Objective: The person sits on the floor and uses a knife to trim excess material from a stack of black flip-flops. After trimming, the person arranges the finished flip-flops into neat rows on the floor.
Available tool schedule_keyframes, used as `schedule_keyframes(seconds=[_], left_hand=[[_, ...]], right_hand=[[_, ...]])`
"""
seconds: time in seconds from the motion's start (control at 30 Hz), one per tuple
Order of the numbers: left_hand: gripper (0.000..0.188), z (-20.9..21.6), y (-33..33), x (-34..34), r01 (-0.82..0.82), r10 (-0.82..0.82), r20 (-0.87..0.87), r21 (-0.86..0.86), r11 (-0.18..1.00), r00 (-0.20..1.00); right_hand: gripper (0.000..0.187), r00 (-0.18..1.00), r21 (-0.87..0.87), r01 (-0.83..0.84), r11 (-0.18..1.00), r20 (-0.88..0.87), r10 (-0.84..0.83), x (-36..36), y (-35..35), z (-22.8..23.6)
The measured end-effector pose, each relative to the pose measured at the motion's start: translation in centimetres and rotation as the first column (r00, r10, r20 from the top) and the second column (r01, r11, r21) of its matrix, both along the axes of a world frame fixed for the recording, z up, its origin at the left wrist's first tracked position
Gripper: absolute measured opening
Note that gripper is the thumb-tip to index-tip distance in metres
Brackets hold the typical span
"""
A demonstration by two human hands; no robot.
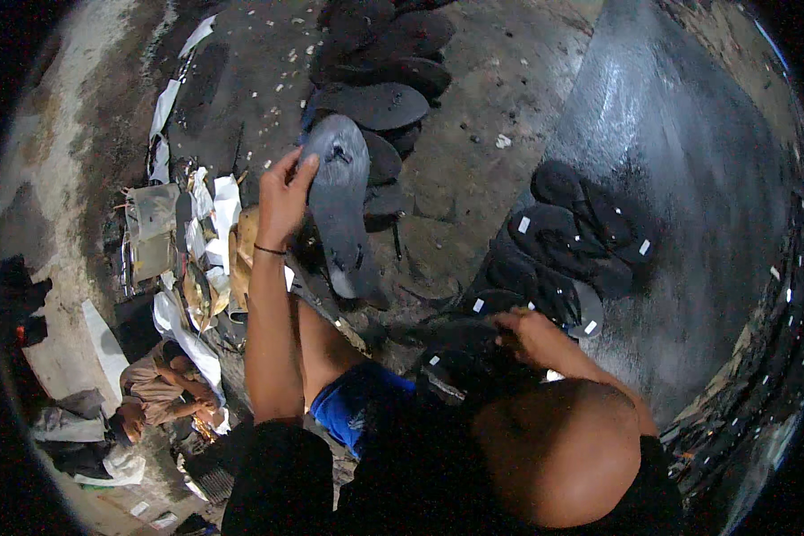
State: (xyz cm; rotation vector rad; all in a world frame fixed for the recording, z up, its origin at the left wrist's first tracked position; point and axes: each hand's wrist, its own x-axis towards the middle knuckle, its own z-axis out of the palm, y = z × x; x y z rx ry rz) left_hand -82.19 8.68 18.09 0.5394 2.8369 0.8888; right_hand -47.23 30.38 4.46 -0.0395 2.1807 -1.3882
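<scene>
My left hand [285, 198] pinches the edge of a dark grey flip-flop sole [341, 201] near its upper end, thumb and fingers closed on it. The sole stands lengthwise, and small dark marks show near both its ends. Beyond it, several black soles [375, 105] lie overlapped in a row on the floor. My right hand [540, 341] has its fingers curled on the edge of a dark flip-flop [460, 332] in shadow; its full outline is hard to make out. Just past that hand lie several black flip-flops [554, 246] with small white tags.
A dark, shiny sheet [679, 179] spreads along the right. To the left are white scraps [228, 205] and a clear plastic container [154, 219]. Another person [165, 389] sits low at the left, hands together. Black strips [732, 438] pile up at the lower right.
</scene>
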Motion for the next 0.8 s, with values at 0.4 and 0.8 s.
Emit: schedule_keyframes(seconds=[0.4, 0.8], left_hand=[[0.047, -2.4, 21.2, 5.2, -0.147, -0.224, 0.547, 0.553, 0.820, 0.807], [0.039, -16.0, 28.7, 6.3, 0.142, -0.347, 0.561, 0.376, 0.916, 0.751]], right_hand=[[0.032, 0.117, -0.101, 0.710, 0.697, -0.959, -0.259, -7.1, 11.4, 7.9], [0.046, -0.095, -0.356, 0.923, -0.147, 0.159, -0.983, -2.5, 23.5, -1.7]])
